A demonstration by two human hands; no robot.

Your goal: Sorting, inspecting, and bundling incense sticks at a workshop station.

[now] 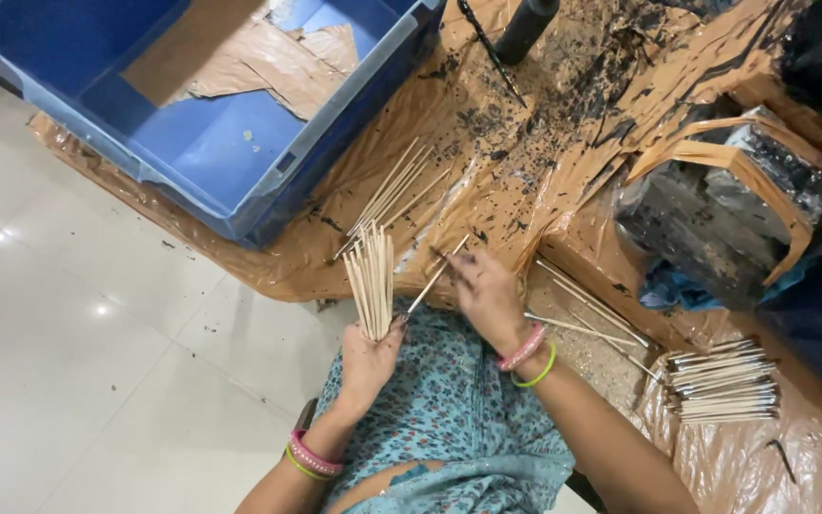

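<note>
Brown sheet [487,162]: left hand [368,362] fans sticks [371,281], right hand [487,295] one.

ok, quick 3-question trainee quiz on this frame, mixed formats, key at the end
1. True or false: the left hand holds a fanned bunch of thin wooden sticks.
2. What does the right hand pinch? A) a single stick B) a brush C) a cup
3. Fill in: the blue plastic crate stands at the upper ____ of the view, partly on the stained brown sheet.

Key: 1 true; 2 A; 3 left. The dark-tipped stick pile lies apart, at the person's right.
</note>
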